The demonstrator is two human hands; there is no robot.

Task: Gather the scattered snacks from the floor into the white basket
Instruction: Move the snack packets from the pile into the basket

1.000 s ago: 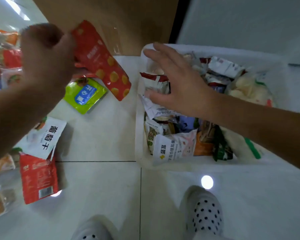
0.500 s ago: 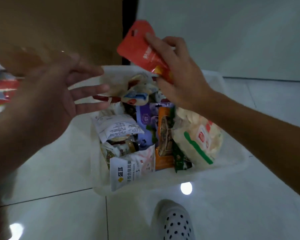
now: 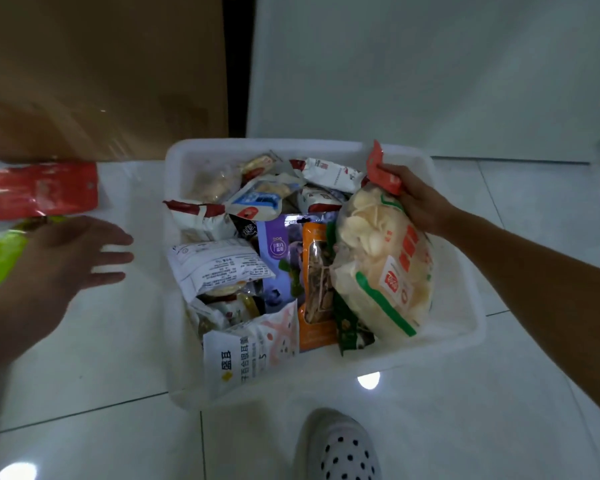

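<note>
The white basket (image 3: 465, 327) stands on the tiled floor, filled with several snack packets. My right hand (image 3: 418, 199) grips a red snack packet (image 3: 381, 171) at the basket's far right corner, behind a big bag of pale crackers (image 3: 385, 265); most of the red packet is hidden. My left hand (image 3: 73, 258) hovers over the floor left of the basket, fingers spread and holding nothing. Beyond it on the floor lie a red packet (image 3: 39, 190) and a green packet (image 3: 0, 254).
A brown cardboard panel (image 3: 101, 74) and a white wall (image 3: 430, 71) rise behind the basket. My foot in a white dotted slipper (image 3: 340, 448) is just in front of the basket. Bare tile lies to the right.
The red packet passed from my left hand to my right, which has lowered it into the basket's far right corner. My left hand has swung away to the left over the floor.
</note>
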